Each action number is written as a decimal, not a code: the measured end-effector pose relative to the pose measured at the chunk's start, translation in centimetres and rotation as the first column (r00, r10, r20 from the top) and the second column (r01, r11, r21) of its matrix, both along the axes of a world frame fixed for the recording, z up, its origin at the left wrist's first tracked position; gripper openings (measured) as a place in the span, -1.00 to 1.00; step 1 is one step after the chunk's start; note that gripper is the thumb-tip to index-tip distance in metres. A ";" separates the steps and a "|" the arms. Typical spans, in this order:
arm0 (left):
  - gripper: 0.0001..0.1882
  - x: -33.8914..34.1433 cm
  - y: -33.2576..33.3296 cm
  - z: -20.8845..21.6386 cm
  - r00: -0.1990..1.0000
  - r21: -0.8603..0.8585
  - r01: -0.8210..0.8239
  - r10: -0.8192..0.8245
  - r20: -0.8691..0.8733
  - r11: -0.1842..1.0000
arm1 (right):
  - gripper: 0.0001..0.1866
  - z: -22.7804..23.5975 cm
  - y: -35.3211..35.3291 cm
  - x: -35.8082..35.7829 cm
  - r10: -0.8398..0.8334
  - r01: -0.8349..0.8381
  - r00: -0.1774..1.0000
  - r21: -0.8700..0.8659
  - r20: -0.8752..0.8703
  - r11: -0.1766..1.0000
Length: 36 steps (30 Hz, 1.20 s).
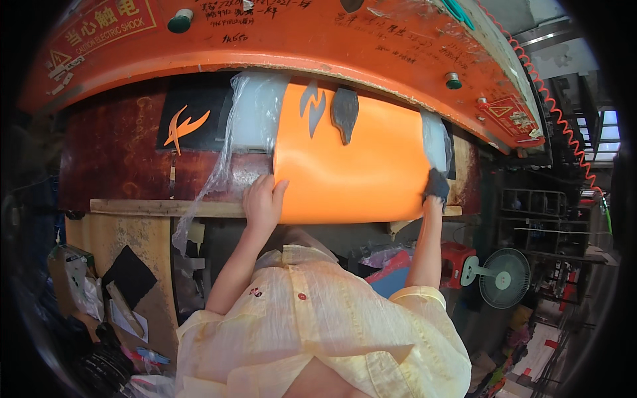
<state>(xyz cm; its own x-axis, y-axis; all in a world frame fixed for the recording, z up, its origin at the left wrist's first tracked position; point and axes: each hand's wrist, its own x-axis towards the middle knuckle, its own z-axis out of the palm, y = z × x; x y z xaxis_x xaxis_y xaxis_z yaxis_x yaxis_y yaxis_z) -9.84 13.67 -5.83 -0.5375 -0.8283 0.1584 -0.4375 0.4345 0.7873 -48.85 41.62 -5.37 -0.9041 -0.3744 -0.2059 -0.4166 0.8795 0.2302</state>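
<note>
A bright orange sheet point(352, 179) lies over the machine's bed, its near edge bending down past the front. My bare left hand point(263, 200) grips the sheet's left edge, thumb on top. At the right edge, my right hand point(434, 187) wears a dark glove and holds the sheet, its fingers partly hidden. Near the far side, a dark pointed block point(344, 114), perhaps a cutting die, rests on the sheet. Beside it is a jagged cutout point(312, 109) showing grey. A pale board point(260, 116) and crumpled clear plastic film point(224, 156) show underneath and to the left.
An orange machine beam point(298, 50) spans the far side above the bed. An orange flame-shaped piece point(184, 129) lies on a black sheet at left. A wooden strip point(166, 208) edges the bed. A fan point(504, 278) and red stool point(456, 262) stand at right.
</note>
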 end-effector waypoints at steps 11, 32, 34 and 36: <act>-0.64 1.0 4.3 1.1 0.991 -0.582 -0.065 0.119 0.055 0.811 | -0.61 6.9 -9.0 1.6 -0.103 0.032 0.973 -0.324 -0.205 0.946; -0.64 0.0 6.5 0.8 0.971 -0.595 -0.143 0.228 0.070 0.791 | -0.61 4.5 3.6 7.6 -0.025 -0.248 0.954 -0.832 -0.300 0.496; -0.63 -0.1 6.5 0.5 0.973 -0.596 -0.131 0.218 0.076 0.792 | -0.57 2.7 5.2 7.5 -0.037 -0.242 0.946 -0.781 -0.321 0.575; -0.60 -0.1 6.5 0.3 0.974 -0.605 -0.121 0.211 0.081 0.787 | -0.53 2.2 5.5 7.6 -0.060 -0.204 0.946 -0.733 -0.317 0.649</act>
<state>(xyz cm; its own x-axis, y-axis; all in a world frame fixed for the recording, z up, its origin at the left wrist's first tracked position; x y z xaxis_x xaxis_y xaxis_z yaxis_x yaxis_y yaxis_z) -9.93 20.15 -5.57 -0.4538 -0.6734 0.5835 -0.6293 0.7059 0.3251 -41.29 47.15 -3.21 -0.8306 -0.3445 0.4375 -0.5165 0.7702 -0.3741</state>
